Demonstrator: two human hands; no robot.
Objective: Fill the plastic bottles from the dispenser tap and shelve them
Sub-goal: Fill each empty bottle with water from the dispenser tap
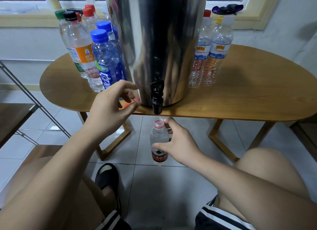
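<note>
Bottle (158,137): upright, gripped by right hand (180,145), mouth at tap's (157,101) 6 o'clock.
Left hand (111,106): tap's 9 o'clock; curled over cap (135,99), hold unclear.

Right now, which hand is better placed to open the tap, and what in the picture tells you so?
Left. The left hand is up at the edge of the table beside the tap, while the right hand holds the open bottle under it.
</note>
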